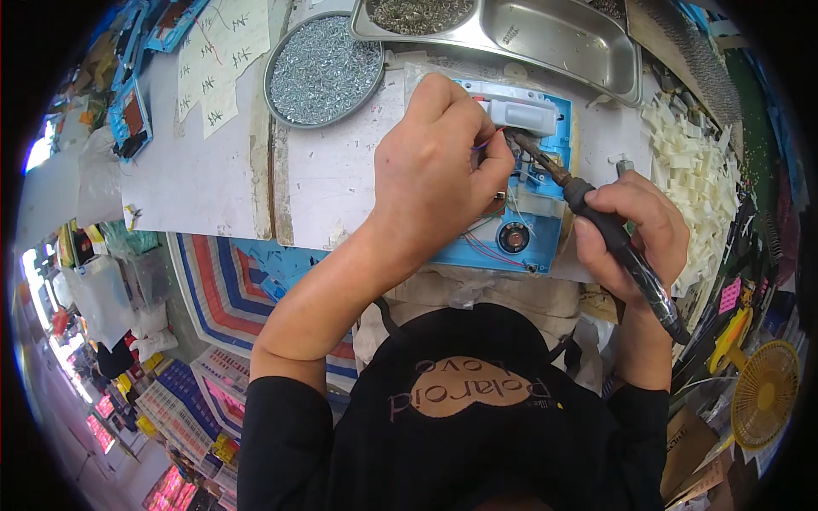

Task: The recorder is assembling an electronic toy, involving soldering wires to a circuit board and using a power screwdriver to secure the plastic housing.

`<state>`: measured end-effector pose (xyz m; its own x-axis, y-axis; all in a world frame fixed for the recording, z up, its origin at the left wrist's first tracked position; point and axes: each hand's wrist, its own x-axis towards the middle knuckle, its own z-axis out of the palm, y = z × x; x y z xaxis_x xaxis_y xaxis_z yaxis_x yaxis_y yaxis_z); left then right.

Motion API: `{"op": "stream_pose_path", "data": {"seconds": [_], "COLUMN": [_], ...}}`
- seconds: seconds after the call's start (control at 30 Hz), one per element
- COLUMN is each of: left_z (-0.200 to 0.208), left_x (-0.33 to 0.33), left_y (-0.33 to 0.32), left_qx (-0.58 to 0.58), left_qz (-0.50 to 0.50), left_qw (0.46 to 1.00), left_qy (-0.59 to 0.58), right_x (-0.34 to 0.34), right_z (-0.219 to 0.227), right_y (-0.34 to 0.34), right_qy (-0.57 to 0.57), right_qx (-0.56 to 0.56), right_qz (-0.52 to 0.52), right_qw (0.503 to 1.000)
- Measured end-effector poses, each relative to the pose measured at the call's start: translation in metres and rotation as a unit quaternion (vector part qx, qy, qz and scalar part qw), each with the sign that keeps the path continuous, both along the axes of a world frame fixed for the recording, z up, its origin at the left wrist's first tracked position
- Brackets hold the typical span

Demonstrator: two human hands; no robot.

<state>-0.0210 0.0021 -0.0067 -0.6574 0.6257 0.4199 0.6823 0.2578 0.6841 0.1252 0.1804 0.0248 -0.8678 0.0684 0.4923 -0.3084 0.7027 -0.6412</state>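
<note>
My right hand is wrapped round the dark handle of a soldering iron. Its metal tip reaches into a light-blue plastic casing with wires, a small round speaker and a pale-blue box-shaped part. Over the casing's left side, my left hand pinches a thin wire close to the iron's tip. The exact spot where the tip touches is partly hidden by my fingers.
A round tray of small screws stands left of the casing. Behind it lies a divided metal tray, with small metal parts in one compartment. At the right are a heap of cream strips and a yellow fan. More blue casings lie far left.
</note>
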Motion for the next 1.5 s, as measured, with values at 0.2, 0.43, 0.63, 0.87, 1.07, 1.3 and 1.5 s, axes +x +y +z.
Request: {"op": "stream_pose_path", "data": {"seconds": [0.2,0.43,0.63,0.87,1.07,1.3,1.5], "left_z": [0.0,-0.003,-0.003,0.0,0.009,0.014,0.011], "left_x": [0.001,0.001,0.001,0.002,0.005,0.002,-0.017], "left_y": [0.0,-0.001,0.0,-0.001,-0.009,-0.005,-0.011], "left_qx": [-0.002,-0.013,0.002,-0.013,0.007,-0.055,-0.057], "left_qz": [0.003,0.008,0.009,0.011,0.004,-0.18,-0.304], "left_qw": [1.0,1.0,1.0,1.0,1.0,0.97,0.946], "left_qy": [0.004,-0.012,-0.018,-0.023,0.018,0.155,0.095], "right_x": [0.006,0.019,0.02,0.021,0.029,0.046,0.065], "right_z": [0.003,0.006,0.005,0.006,0.008,0.009,0.006], "right_y": [0.002,0.005,0.006,0.008,0.011,0.013,0.014], "right_qy": [0.01,0.009,0.023,0.025,0.026,-0.005,-0.018], "right_qx": [-0.006,-0.02,-0.022,-0.024,-0.034,-0.059,-0.074], "right_qz": [0.005,-0.008,-0.013,-0.016,-0.032,-0.069,-0.107], "right_qw": [1.0,1.0,0.999,0.999,0.999,0.996,0.991]}}
